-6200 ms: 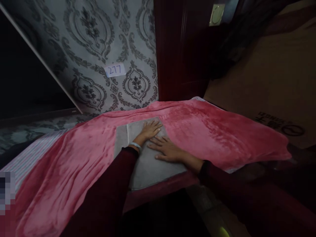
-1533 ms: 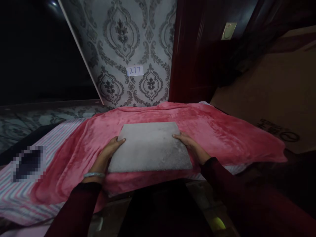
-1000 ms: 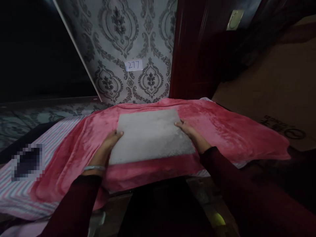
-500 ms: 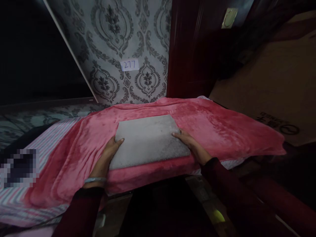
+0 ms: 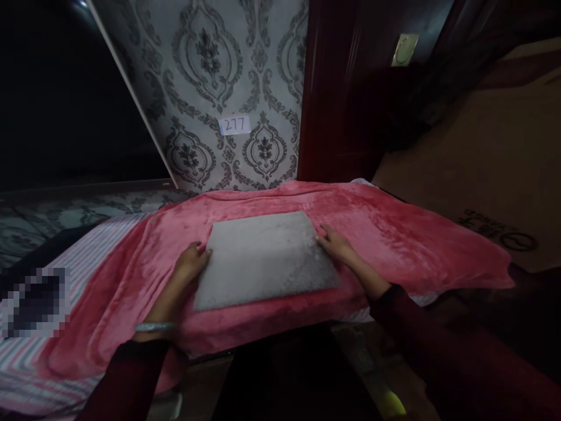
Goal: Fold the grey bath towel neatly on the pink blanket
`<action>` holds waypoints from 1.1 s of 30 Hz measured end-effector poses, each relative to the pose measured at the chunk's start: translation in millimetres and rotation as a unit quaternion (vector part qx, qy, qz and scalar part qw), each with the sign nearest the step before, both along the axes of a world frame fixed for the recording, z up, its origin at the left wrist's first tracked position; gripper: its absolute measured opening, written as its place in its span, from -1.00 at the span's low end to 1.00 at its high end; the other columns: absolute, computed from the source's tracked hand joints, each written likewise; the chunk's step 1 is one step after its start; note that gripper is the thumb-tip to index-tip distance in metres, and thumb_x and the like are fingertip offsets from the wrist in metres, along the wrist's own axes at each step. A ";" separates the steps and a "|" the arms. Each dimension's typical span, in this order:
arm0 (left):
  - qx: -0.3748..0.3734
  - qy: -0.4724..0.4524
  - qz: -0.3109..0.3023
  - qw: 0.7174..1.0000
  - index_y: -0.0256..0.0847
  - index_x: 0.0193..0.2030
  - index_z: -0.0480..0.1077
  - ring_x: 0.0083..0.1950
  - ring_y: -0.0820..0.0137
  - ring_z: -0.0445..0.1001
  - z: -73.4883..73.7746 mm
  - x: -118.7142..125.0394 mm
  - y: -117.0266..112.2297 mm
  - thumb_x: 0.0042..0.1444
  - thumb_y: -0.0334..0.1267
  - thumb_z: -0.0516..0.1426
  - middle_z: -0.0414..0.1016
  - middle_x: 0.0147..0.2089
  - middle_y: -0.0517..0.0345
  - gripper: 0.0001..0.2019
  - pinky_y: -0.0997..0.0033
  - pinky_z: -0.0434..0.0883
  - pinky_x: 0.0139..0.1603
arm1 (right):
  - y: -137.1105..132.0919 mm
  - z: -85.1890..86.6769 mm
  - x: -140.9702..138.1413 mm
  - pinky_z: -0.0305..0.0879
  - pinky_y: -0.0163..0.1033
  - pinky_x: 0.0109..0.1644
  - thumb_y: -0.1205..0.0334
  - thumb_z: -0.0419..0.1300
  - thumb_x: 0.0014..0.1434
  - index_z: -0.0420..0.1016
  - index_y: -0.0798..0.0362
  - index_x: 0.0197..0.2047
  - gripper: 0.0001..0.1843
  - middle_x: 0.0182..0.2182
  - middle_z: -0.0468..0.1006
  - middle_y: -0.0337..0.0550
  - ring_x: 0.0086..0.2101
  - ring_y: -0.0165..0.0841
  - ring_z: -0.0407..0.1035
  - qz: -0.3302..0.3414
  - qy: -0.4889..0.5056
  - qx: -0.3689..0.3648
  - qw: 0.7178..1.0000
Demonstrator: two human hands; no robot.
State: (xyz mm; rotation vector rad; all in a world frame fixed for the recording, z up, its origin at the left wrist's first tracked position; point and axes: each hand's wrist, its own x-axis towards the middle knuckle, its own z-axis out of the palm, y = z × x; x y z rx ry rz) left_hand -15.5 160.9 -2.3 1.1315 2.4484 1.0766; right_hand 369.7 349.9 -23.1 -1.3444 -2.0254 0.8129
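A folded grey cloth [image 5: 263, 257] lies flat on a pink plush blanket [image 5: 394, 234] near its front edge. My left hand [image 5: 189, 266] rests at the cloth's left edge with its fingers bent, and their tips are hidden under or against that edge. A silver bangle [image 5: 153, 327] circles that wrist. My right hand [image 5: 335, 242] lies low on the blanket with fingers stretched out, touching the cloth's right edge. Both arms wear dark red sleeves.
A striped sheet [image 5: 87, 257] shows under the blanket at the left. Behind is patterned grey wallpaper with a paper label "277" [image 5: 234, 124], a dark red door frame [image 5: 333, 99] and a large cardboard sheet [image 5: 482, 164] at the right. The floor below is dark.
The cloth, held by both side edges with thumbs on top, has been laid on the blanket. My thumbs have come off its top and both hands sit lower beside it.
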 end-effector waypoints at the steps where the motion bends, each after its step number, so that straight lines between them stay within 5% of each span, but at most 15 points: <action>1: -0.005 0.057 -0.008 0.998 -0.29 0.16 0.45 0.26 -0.09 0.47 7.4 4.3 7.5 0.02 -0.14 0.26 0.57 0.15 -0.27 -0.45 0.00 0.41 0.23 | 3.7 9.5 -7.4 0.30 0.05 0.23 0.14 0.21 0.20 0.38 0.11 0.34 -0.34 0.11 0.57 0.11 0.11 -0.01 0.43 0.006 -0.030 0.040 0.999; 6: -0.048 0.236 -0.174 0.955 -0.33 0.43 0.21 0.52 0.07 0.12 34.3 69.3 64.6 0.26 -0.17 0.09 0.18 0.49 -0.22 -0.38 0.09 0.11 0.49 | 1.6 40.6 -73.9 0.02 0.04 0.43 0.09 0.06 0.37 0.23 0.05 0.46 -0.36 0.42 0.22 0.03 0.39 -0.07 0.07 0.075 -0.123 0.163 0.976; 9: -0.106 0.286 -0.195 0.932 -0.26 0.48 0.15 0.58 0.05 -0.04 19.3 106.2 86.6 0.35 -0.09 -0.02 0.04 0.55 -0.19 -0.39 -0.13 -0.03 0.52 | -12.9 24.3 -102.1 -0.10 0.22 0.44 0.00 -0.01 0.43 0.18 -0.01 0.48 -0.37 0.47 0.10 0.00 0.43 0.02 -0.06 0.065 -0.188 0.170 0.965; 12: -0.141 0.315 -0.199 0.917 -0.19 0.51 0.10 0.58 0.06 -0.05 -7.8 118.7 90.0 0.39 -0.03 -0.10 0.01 0.56 -0.17 -0.39 -0.21 -0.12 0.52 | -24.1 -3.2 -107.3 -0.16 0.29 0.43 -0.06 -0.02 0.43 0.18 -0.09 0.48 -0.37 0.47 0.12 -0.04 0.43 0.04 -0.08 0.073 -0.227 0.173 0.956; 17: -0.148 0.323 -0.199 0.913 -0.16 0.54 0.05 0.58 0.07 -0.06 -24.0 116.2 85.0 0.39 0.03 -0.15 -0.01 0.57 -0.16 -0.36 -0.20 -0.13 0.52 | -25.9 -17.2 -101.5 -0.17 0.30 0.42 -0.05 -0.02 0.43 0.18 -0.08 0.49 -0.37 0.47 0.08 -0.01 0.42 0.06 -0.07 0.074 -0.233 0.178 0.953; 22: -0.162 0.300 -0.175 0.924 -0.11 0.52 0.09 0.58 0.02 -0.08 -12.6 104.3 82.7 0.36 0.15 -0.15 0.01 0.57 -0.08 -0.31 -0.19 -0.11 0.52 | -25.5 -13.3 -103.4 -0.19 0.32 0.42 -0.03 -0.01 0.42 0.19 -0.04 0.48 -0.36 0.46 0.11 0.02 0.42 0.07 -0.07 0.076 -0.231 0.170 0.955; 33: -0.288 0.247 -0.052 0.924 -0.03 0.52 0.08 0.58 -0.06 -0.11 15.0 25.1 47.4 0.37 0.11 -0.22 -0.08 0.60 0.06 -0.35 -0.32 -0.01 0.47 | -25.3 -2.3 -102.2 -0.20 0.29 0.44 -0.03 -0.05 0.44 0.09 -0.06 0.52 -0.35 0.50 -0.01 -0.03 0.45 0.03 -0.16 0.099 -0.262 0.126 0.952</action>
